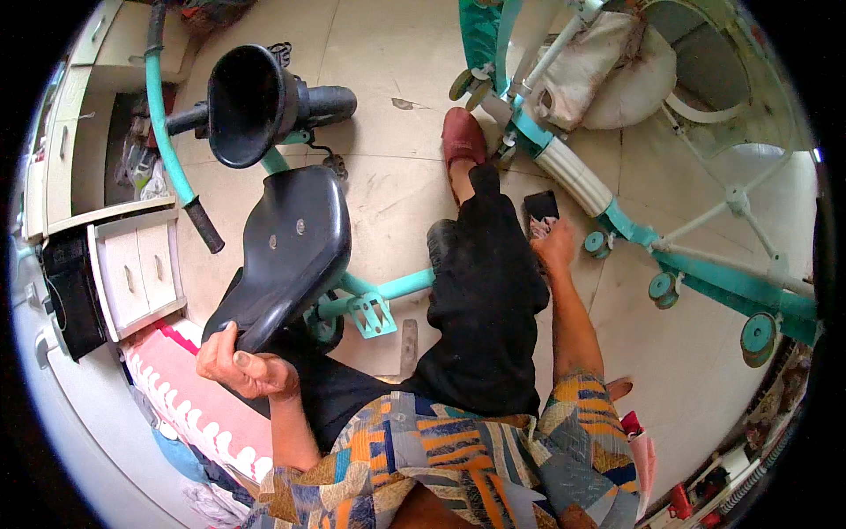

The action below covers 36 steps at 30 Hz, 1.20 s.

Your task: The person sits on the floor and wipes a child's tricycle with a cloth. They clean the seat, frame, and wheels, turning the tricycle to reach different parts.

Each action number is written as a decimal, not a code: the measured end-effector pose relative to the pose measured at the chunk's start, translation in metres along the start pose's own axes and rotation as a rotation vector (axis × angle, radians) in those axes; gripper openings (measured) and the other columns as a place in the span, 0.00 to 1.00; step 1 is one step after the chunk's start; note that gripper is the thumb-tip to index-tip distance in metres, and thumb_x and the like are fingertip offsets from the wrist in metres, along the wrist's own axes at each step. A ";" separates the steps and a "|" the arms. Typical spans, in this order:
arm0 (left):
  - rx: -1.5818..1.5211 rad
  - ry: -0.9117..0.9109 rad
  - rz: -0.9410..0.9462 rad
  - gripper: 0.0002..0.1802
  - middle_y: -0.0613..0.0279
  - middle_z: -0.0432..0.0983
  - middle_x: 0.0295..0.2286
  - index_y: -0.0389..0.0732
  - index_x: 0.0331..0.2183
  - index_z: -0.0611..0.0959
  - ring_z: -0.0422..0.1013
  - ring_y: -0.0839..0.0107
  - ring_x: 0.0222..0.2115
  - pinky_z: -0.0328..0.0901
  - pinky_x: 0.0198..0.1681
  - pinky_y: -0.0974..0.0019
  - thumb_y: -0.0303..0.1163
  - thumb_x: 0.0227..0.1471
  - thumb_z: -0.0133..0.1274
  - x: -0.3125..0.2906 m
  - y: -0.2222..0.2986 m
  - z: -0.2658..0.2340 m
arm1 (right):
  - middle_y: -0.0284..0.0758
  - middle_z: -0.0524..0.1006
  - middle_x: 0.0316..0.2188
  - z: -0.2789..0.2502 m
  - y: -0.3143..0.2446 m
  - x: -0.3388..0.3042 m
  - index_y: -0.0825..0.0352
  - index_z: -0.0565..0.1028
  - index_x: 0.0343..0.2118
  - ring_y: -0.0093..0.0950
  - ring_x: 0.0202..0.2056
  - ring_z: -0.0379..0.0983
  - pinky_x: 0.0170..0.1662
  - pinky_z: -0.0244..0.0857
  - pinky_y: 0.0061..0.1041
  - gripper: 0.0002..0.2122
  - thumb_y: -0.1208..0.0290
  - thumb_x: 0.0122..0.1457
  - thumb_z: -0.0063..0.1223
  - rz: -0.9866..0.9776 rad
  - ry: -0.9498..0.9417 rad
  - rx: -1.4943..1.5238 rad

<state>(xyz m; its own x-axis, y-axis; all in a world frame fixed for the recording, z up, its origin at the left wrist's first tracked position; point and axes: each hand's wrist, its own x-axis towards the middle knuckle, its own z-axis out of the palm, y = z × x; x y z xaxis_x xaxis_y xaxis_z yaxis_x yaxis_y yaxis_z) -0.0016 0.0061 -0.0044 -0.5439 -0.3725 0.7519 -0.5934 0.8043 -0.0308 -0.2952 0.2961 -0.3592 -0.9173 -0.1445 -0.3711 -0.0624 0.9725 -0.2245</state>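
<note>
A child's tricycle with a teal frame and a moulded black seat stands in front of me to the left. My left hand is closed around the near edge of the seat, thumb on top. Out beyond my right knee, my right hand reaches low with its fingers closed on a crumpled pinkish cloth. The cloth lies against a dark flat block-shaped piece whose kind I cannot make out. A teal pedal shows below the seat.
A teal and white wheeled frame with small wheels stands at the right. It carries a stained white cloth seat. White cabinets line the left, beside a pink patterned cloth. My red shoe rests on the tiled floor.
</note>
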 end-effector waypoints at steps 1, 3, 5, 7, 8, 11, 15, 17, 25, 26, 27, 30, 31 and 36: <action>-0.004 0.005 -0.003 0.18 0.54 0.73 0.33 0.34 0.36 0.80 0.65 0.61 0.37 0.56 0.47 0.55 0.35 0.57 0.37 0.000 -0.001 -0.001 | 0.48 0.72 0.48 0.000 0.003 -0.004 0.69 0.66 0.51 0.47 0.46 0.72 0.47 0.69 0.38 0.36 0.64 0.35 0.67 0.010 0.018 0.033; -0.009 0.013 -0.012 0.18 0.54 0.73 0.32 0.34 0.36 0.80 0.65 0.60 0.37 0.56 0.47 0.55 0.35 0.57 0.37 -0.002 -0.001 0.000 | 0.48 0.74 0.46 -0.012 0.008 -0.012 0.71 0.68 0.50 0.46 0.46 0.73 0.47 0.69 0.40 0.36 0.63 0.34 0.66 0.095 -0.122 0.201; -0.010 0.018 -0.022 0.18 0.55 0.73 0.32 0.34 0.36 0.81 0.65 0.60 0.36 0.56 0.47 0.55 0.34 0.57 0.38 -0.004 -0.003 -0.001 | 0.46 0.78 0.39 -0.020 0.012 -0.018 0.74 0.69 0.49 0.42 0.43 0.76 0.45 0.70 0.40 0.36 0.61 0.35 0.67 0.189 -0.215 0.197; -0.003 0.015 -0.010 0.18 0.55 0.73 0.33 0.33 0.36 0.81 0.65 0.59 0.37 0.56 0.47 0.55 0.34 0.57 0.39 0.000 0.000 -0.002 | 0.45 0.78 0.41 -0.026 0.022 -0.026 0.73 0.68 0.52 0.39 0.42 0.76 0.43 0.71 0.38 0.37 0.63 0.36 0.68 0.233 -0.244 0.371; -0.001 0.013 -0.012 0.18 0.55 0.73 0.33 0.33 0.36 0.81 0.65 0.59 0.37 0.56 0.48 0.54 0.34 0.56 0.39 0.003 0.003 -0.001 | 0.44 0.78 0.41 -0.029 0.027 -0.030 0.73 0.67 0.53 0.38 0.41 0.76 0.42 0.71 0.37 0.37 0.64 0.37 0.68 0.256 -0.257 0.458; -0.022 0.010 -0.022 0.17 0.56 0.72 0.32 0.35 0.35 0.81 0.65 0.60 0.37 0.56 0.48 0.54 0.33 0.53 0.40 0.004 0.005 0.000 | 0.43 0.75 0.44 -0.073 0.016 -0.051 0.73 0.65 0.56 0.34 0.39 0.76 0.39 0.71 0.33 0.38 0.69 0.38 0.68 0.381 -0.373 0.890; -0.040 0.010 -0.022 0.16 0.56 0.73 0.32 0.37 0.34 0.82 0.67 0.61 0.36 0.56 0.47 0.55 0.33 0.50 0.41 0.009 0.003 0.002 | 0.45 0.73 0.46 -0.108 0.026 -0.050 0.71 0.62 0.58 0.32 0.38 0.75 0.36 0.71 0.29 0.38 0.75 0.41 0.66 0.203 -0.362 1.003; -0.043 0.038 -0.025 0.16 0.55 0.74 0.32 0.37 0.34 0.82 0.67 0.60 0.36 0.56 0.48 0.53 0.32 0.50 0.41 0.006 0.003 0.002 | 0.42 0.73 0.44 -0.143 0.008 -0.057 0.69 0.62 0.59 0.29 0.35 0.74 0.34 0.70 0.28 0.37 0.76 0.41 0.65 0.094 -0.331 1.038; -0.359 0.027 -0.206 0.17 0.56 0.74 0.38 0.39 0.41 0.78 0.70 0.58 0.42 0.55 0.53 0.42 0.33 0.49 0.53 0.013 0.025 -0.023 | 0.34 0.74 0.39 -0.278 -0.092 -0.106 0.63 0.62 0.61 0.24 0.31 0.70 0.34 0.67 0.22 0.38 0.79 0.41 0.58 -0.379 -0.335 0.957; -0.495 0.003 -0.253 0.19 0.57 0.75 0.40 0.40 0.43 0.78 0.70 0.58 0.43 0.55 0.54 0.46 0.36 0.49 0.55 0.017 0.036 -0.031 | 0.35 0.74 0.40 -0.294 -0.116 -0.128 0.64 0.61 0.61 0.24 0.32 0.71 0.36 0.67 0.21 0.38 0.79 0.41 0.58 -0.362 -0.283 0.897; -0.611 -0.017 -0.269 0.25 0.55 0.75 0.42 0.37 0.47 0.76 0.71 0.58 0.42 0.59 0.53 0.50 0.38 0.49 0.57 0.017 0.048 -0.031 | 0.36 0.73 0.43 -0.291 -0.108 -0.105 0.66 0.60 0.61 0.27 0.36 0.71 0.40 0.67 0.22 0.38 0.78 0.41 0.58 -0.421 -0.343 0.939; -1.429 -0.323 -0.613 0.46 0.45 0.70 0.49 0.32 0.60 0.61 0.74 0.61 0.34 0.69 0.42 0.60 0.46 0.49 0.62 0.023 0.078 -0.044 | 0.41 0.69 0.52 -0.318 -0.183 -0.181 0.70 0.60 0.61 0.33 0.51 0.67 0.55 0.60 0.27 0.40 0.73 0.40 0.60 -0.793 -0.366 0.830; -1.416 -0.353 -0.608 0.49 0.43 0.69 0.50 0.31 0.61 0.57 0.74 0.62 0.32 0.69 0.39 0.61 0.49 0.49 0.61 0.024 0.077 -0.049 | 0.41 0.68 0.53 -0.323 -0.200 -0.197 0.70 0.60 0.61 0.33 0.53 0.66 0.56 0.58 0.28 0.40 0.72 0.40 0.60 -0.868 -0.394 0.787; -1.289 -0.245 -0.684 0.46 0.40 0.73 0.43 0.32 0.60 0.59 0.76 0.53 0.36 0.70 0.37 0.60 0.50 0.51 0.58 0.038 0.072 -0.060 | 0.41 0.70 0.52 -0.311 -0.243 -0.244 0.72 0.64 0.58 0.32 0.51 0.67 0.57 0.58 0.28 0.37 0.76 0.37 0.54 -1.048 -0.544 0.639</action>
<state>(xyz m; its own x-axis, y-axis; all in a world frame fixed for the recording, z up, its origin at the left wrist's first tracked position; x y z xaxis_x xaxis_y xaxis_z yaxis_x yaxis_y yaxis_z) -0.0289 0.0777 0.0616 -0.5443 -0.8016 0.2474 0.0827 0.2422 0.9667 -0.1782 0.1519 0.0658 -0.2700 -0.9620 -0.0413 -0.3040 0.1259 -0.9443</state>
